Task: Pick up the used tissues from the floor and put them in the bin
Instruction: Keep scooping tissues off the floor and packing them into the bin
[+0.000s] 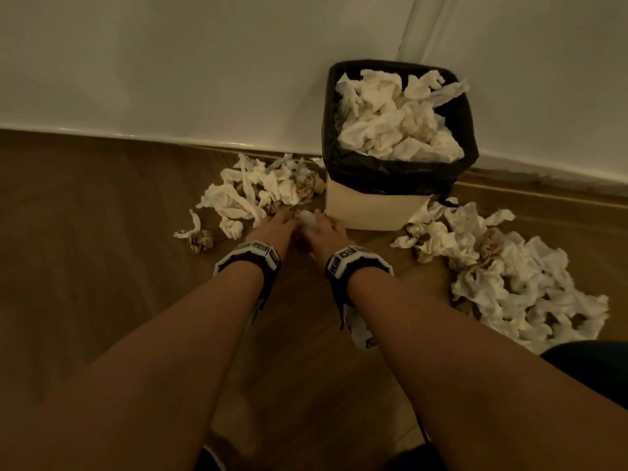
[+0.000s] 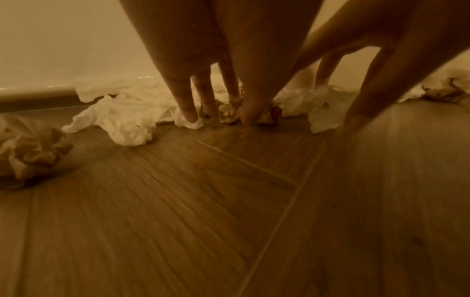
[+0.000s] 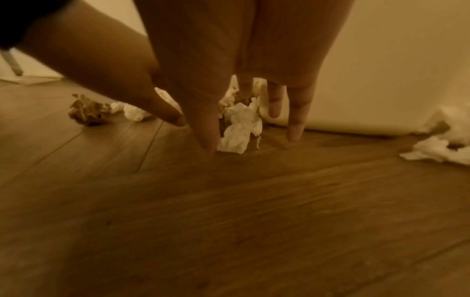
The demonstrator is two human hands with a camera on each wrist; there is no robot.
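The cream bin [image 1: 373,209] with a black liner stands against the wall, heaped with crumpled tissues [image 1: 397,124]. One pile of used tissues [image 1: 258,192] lies on the floor to its left, and a larger pile [image 1: 509,277] to its right. Both hands reach down side by side at the near edge of the left pile. My left hand [image 2: 218,118] has straight fingers touching white tissue and a stained wad [image 2: 267,118] by the thumb. My right hand [image 3: 241,130] has its thumb and straight fingers on either side of a white tissue [image 3: 236,138], beside the bin wall [image 3: 356,100].
A stained wad [image 1: 202,240] and a white strip [image 1: 190,229] lie apart at the left of the pile. The white wall and skirting run behind the bin. Bare wooden floor [image 1: 102,232] stretches to the left and toward me. My dark-clothed knee [image 1: 591,362] is at the lower right.
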